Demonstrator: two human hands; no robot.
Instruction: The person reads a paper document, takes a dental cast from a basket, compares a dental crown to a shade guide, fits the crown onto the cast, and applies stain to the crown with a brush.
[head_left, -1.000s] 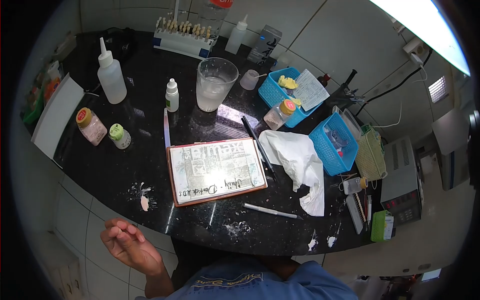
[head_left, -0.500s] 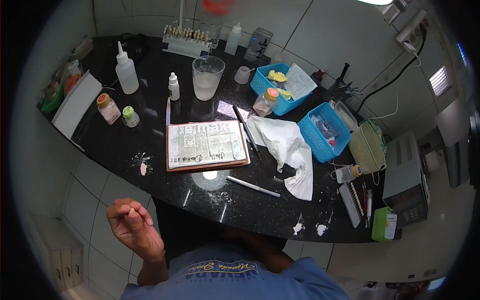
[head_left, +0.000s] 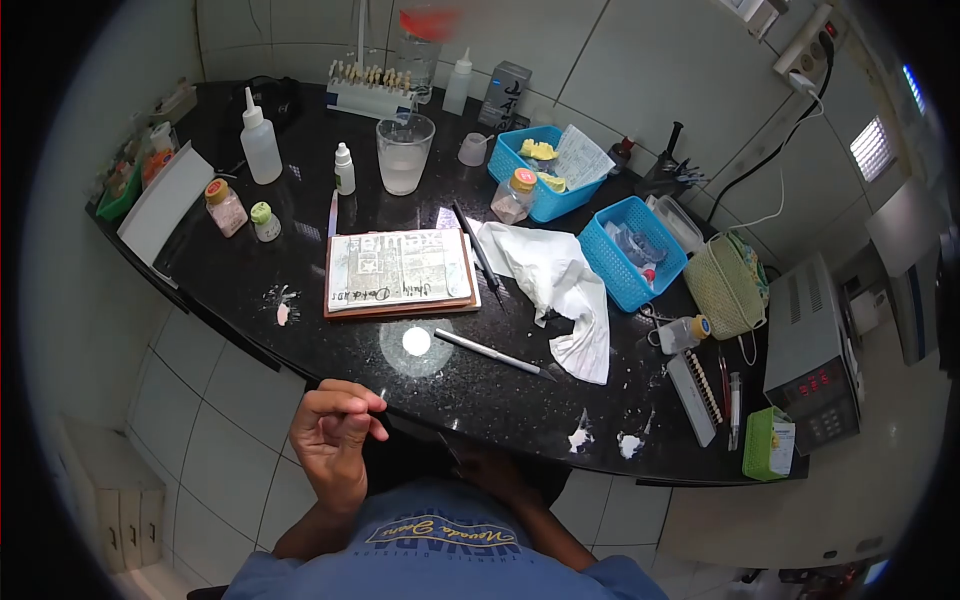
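Above the table's front edge, my left hand [head_left: 335, 440] is raised with thumb and fingers pinched together. A tiny pale piece [head_left: 383, 394] shows at the fingertips, too small to make out. My right hand [head_left: 468, 462] is low in shadow below the table edge; its fingers are hard to see. A paper pad in a brown cover [head_left: 398, 272] lies on the black table [head_left: 330, 350]. In front of it is a silver knife-like tool [head_left: 490, 352]. A black pen [head_left: 478, 250] lies by the pad, beside a crumpled white cloth [head_left: 560, 290].
Bottles [head_left: 261, 150] and small jars [head_left: 226, 208] stand at the left. A glass of cloudy liquid [head_left: 404, 160] and a tooth shade rack [head_left: 370, 98] are at the back. Blue baskets [head_left: 632, 255], a green basket [head_left: 722, 290] and a device with red digits [head_left: 812, 350] are at the right.
My left hand has moved right, closer to the table's front edge, still pinched. My right hand has come faintly into view under the edge. The camera view has shifted.
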